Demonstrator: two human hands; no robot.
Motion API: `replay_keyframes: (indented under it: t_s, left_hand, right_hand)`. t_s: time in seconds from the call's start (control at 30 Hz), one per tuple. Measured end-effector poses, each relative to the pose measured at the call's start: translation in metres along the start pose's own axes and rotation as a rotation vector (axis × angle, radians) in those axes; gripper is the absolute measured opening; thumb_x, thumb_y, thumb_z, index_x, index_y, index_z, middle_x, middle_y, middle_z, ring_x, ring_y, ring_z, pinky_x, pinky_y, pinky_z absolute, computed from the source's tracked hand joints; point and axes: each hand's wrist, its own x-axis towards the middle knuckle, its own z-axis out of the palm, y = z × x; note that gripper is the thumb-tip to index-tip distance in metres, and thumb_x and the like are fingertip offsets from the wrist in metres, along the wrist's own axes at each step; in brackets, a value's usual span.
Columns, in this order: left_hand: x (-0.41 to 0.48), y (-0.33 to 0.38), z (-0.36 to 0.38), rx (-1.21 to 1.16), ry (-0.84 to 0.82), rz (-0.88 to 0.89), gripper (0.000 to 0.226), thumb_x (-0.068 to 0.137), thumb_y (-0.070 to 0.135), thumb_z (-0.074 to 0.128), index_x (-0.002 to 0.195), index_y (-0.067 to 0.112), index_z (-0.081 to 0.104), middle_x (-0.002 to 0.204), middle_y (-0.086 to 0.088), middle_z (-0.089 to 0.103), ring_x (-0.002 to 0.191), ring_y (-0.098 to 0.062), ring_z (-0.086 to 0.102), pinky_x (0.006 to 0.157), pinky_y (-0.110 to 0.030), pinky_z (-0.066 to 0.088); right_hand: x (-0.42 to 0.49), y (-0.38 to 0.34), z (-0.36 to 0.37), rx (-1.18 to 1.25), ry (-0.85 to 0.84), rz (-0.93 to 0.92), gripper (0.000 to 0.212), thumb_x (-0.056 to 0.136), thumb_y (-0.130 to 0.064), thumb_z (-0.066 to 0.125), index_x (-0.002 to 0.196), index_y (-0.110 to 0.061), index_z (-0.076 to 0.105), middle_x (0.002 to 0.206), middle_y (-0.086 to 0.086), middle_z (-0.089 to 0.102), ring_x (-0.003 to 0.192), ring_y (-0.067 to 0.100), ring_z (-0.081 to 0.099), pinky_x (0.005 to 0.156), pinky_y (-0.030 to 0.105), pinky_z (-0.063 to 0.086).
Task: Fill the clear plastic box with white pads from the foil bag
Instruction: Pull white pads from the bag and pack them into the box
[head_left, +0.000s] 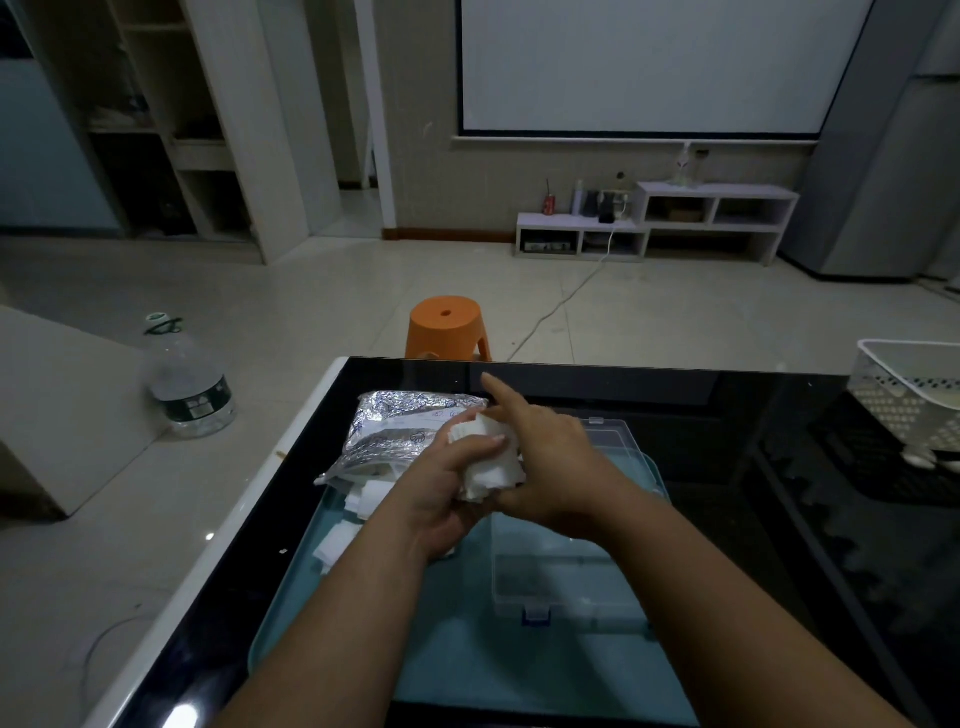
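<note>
In the head view, a thick, uneven stack of pads is held in the air between both hands, over the far end of the box. The left hand is wrapped round the stack from the left, with the thumb laid across its top. The right hand is closed against it from the right, with only the index finger stretched out.

The box lies open on a tray by the near edge of the counter, and its lid is thrown back toward the far edge. No pads can be made out in it. The bag lies toward the left edge with its mouth turned to the near edge. Loose pads are spilled from it onto the tray.

The chief risk is judged to be the stack itself. If the squeeze is eased before the stack is set down inside the walls, the pads could fan out and be scattered over the tray or the counter. If it is lowered at a tilt, its edge may catch on a wall and the outer pads may be peeled off. The light box could also be pushed along the tray if the pads are pressed in hard. The loose pads under the left forearm could be swept toward the left edge and onto the floor.
</note>
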Motion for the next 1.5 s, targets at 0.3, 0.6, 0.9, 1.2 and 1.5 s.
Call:
replay_keyframes:
  t_s: [0.3,0.6,0.9,1.2,1.5]
  left_hand:
    - [0.001,-0.003,-0.003,0.134,0.008,0.019,0.062,0.077,0.017,0.075,0.133,0.024,0.048,0.125,-0.019,0.061,0.104,-0.035,0.065,0.078,-0.043,0.056]
    - [0.003,-0.006,0.001,0.100,0.106,-0.031,0.038,0.080,-0.003,0.051,0.117,-0.002,0.055,0.082,-0.016,0.066,0.062,-0.022,0.066,0.044,-0.024,0.048]
    - [0.008,-0.004,-0.001,0.187,0.207,0.070,0.019,0.091,0.011,0.058,0.110,0.008,0.060,0.078,-0.007,0.071,0.062,-0.017,0.065,0.060,-0.030,0.046]
    - [0.008,-0.001,-0.005,0.258,0.251,0.103,0.024,0.093,0.007,0.054,0.115,0.011,0.061,0.100,-0.012,0.070,0.081,-0.024,0.065,0.064,-0.033,0.050]
    - [0.005,-0.003,-0.001,0.360,0.317,0.056,0.026,0.087,0.001,0.047,0.102,0.014,0.064,0.093,-0.014,0.066,0.078,-0.025,0.060,0.071,-0.037,0.050]
  right_hand:
    - [0.001,0.004,-0.001,0.020,-0.015,-0.003,0.124,0.065,-0.046,0.084,0.151,-0.043,-0.004,0.154,-0.011,0.033,0.142,0.017,0.025,0.117,0.045,0.015]
    - [0.002,0.007,-0.001,0.134,-0.015,0.008,0.123,0.065,-0.041,0.086,0.154,-0.038,0.002,0.151,-0.012,0.037,0.140,0.015,0.027,0.117,0.044,0.023]
    - [0.004,0.017,-0.002,0.459,0.229,0.285,0.020,0.089,-0.027,0.066,0.108,-0.025,0.060,0.101,-0.006,0.064,0.095,0.013,0.062,0.087,0.038,0.055]
    - [0.003,0.017,0.002,0.591,0.080,0.356,0.052,0.078,-0.028,0.078,0.121,-0.025,0.050,0.098,-0.010,0.061,0.088,0.009,0.063,0.069,0.026,0.053]
    - [-0.002,0.020,0.002,0.347,-0.029,0.381,0.035,0.082,-0.013,0.072,0.113,-0.017,0.056,0.100,0.003,0.061,0.079,0.017,0.066,0.065,0.028,0.061]
